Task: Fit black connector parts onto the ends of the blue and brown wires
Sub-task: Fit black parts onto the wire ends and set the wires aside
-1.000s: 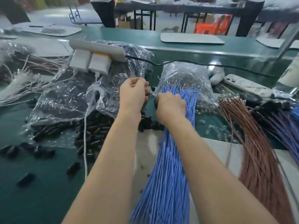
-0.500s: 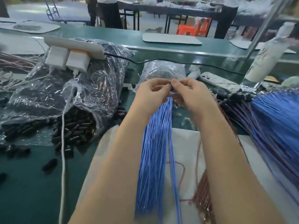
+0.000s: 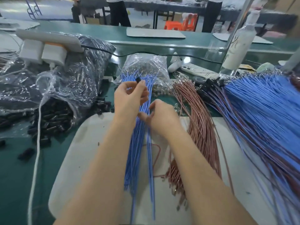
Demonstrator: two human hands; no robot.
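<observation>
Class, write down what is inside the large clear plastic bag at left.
The clear plastic bag holds black connector parts, spilling from its open mouth. Farther in, crinkled glare and the power strip lying on top hide the contents.

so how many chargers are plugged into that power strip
2: a white charger near the left end of the strip, and an orange-topped charger right beside it on the right. The strip's far side is hidden, so there may be more.

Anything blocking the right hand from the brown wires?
Nothing visible. The right hand hovers over the blue wires; the brown wires lie uncovered on the white pad just to its right. The left hand pinches a black connector, clear of that path.
</observation>
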